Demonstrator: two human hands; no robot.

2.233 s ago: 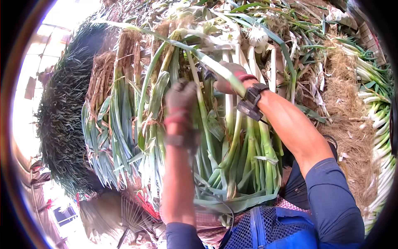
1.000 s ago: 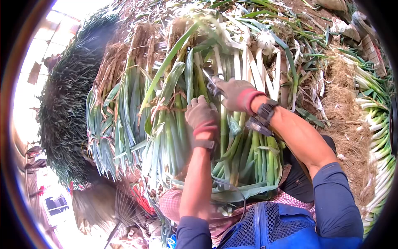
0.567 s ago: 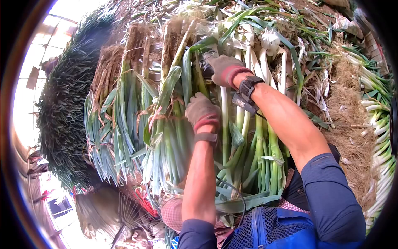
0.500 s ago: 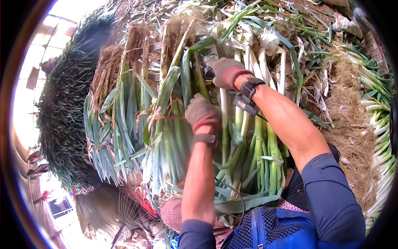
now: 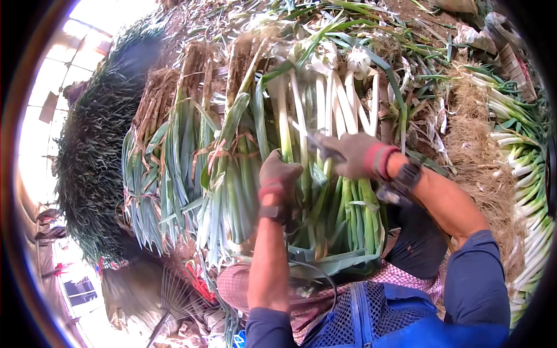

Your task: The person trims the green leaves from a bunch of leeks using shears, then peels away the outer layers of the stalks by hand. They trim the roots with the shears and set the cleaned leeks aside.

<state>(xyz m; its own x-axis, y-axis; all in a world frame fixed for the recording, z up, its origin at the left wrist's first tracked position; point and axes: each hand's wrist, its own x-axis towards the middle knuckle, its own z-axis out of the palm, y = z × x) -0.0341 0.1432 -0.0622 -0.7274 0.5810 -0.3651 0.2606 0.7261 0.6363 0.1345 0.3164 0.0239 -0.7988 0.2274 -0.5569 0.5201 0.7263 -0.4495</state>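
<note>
Both hands wear brown gloves with red cuffs. My left hand (image 5: pixel 279 177) is closed on the green part of a leek (image 5: pixel 284 124), whose white end points up and away. To its right, my right hand (image 5: pixel 357 155) is closed round a dark tool (image 5: pixel 326 149), blurred by motion, that points left towards the leek stalks. Peeled leeks with white stems (image 5: pixel 342 101) lie side by side beyond and under the right hand. Left of my left hand are tied bundles of leeks with brown, soil-covered roots (image 5: pixel 237 64).
A tall dark green heap of leaves (image 5: pixel 96 156) stands at the left. Cut roots (image 5: pixel 481 156) form a pile at the right, beside a row of white-stemmed leeks (image 5: pixel 531 214). Leaf scraps cover the far ground. A wire rake (image 5: pixel 169 301) is at lower left.
My right hand has moved down and to the right with the tool, away from the leek tops. More white stem now shows on the leek by my left hand, which has shifted slightly down.
</note>
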